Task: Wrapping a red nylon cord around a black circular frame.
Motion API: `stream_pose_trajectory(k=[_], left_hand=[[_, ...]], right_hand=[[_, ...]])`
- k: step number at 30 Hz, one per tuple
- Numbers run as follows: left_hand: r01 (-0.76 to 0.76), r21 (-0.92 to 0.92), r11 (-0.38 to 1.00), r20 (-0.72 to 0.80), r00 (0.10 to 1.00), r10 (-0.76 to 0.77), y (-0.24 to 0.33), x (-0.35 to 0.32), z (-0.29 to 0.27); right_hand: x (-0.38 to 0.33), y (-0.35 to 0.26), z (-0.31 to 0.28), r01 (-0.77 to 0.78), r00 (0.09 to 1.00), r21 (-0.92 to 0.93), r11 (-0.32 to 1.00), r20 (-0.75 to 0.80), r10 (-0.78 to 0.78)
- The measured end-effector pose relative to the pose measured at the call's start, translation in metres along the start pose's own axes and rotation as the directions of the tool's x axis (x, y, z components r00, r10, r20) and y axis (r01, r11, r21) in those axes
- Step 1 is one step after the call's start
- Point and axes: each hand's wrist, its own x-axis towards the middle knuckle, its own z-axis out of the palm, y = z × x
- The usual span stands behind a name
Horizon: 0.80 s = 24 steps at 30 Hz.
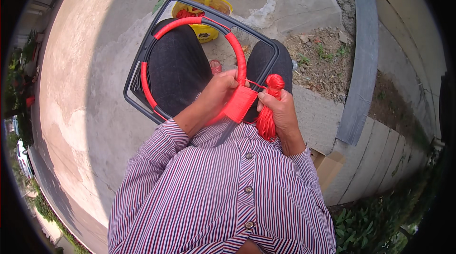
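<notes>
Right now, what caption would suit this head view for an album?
Seated person's left hand steadies a dark frame wrapped in red cord; right hand holds the cord bundle.

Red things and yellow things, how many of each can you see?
Red: 3, the cord-wrapped ring, the woven patch and the cord bundle in the right hand.
Yellow: 1, the tub.
Total: 4

We see an outdoor concrete floor (95, 87), sunlit at the left and shaded in the middle. At upper right a dirt patch (323, 59) lies beside a grey kerb (361, 64). Green plants (365, 225) fill the lower right.
</notes>
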Motion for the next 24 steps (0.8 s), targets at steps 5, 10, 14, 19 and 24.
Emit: stream_pose_trajectory(k=[5, 10, 14, 19, 24], left_hand=[[0.011, -0.066, 0.998, -0.007, 1.000, -0.011, -0.0005, -0.0028, 0.0013], [0.059, -0.090, 0.994, -0.018, 0.998, -0.061, -0.0004, -0.0005, 0.0009], [0.065, -0.045, 0.997, -0.029, 0.997, -0.067, 0.0000, 0.0019, 0.0008], [0.061, -0.005, 0.998, -0.074, 0.995, -0.061, 0.0017, 0.0039, 0.0043], [0.075, -0.071, 0.995, -0.008, 0.997, -0.076, -0.0003, 0.0032, -0.0021]], right_hand=[[0.0003, 0.0006, -0.0005, -0.009, 1.000, 0.007, 1.000, 0.006, 0.009], [0.0008, 0.0007, -0.0012, -0.003, 1.000, 0.001, 1.000, 0.004, 0.003], [0.0009, -0.0012, -0.0003, 0.003, 1.000, -0.013, 1.000, 0.006, -0.003], [0.0008, -0.0018, -0.0020, -0.008, 1.000, -0.026, 1.000, 0.009, 0.008], [0.0006, 0.0013, -0.0023, 0.002, 1.000, -0.030, 1.000, 0.003, -0.002]])
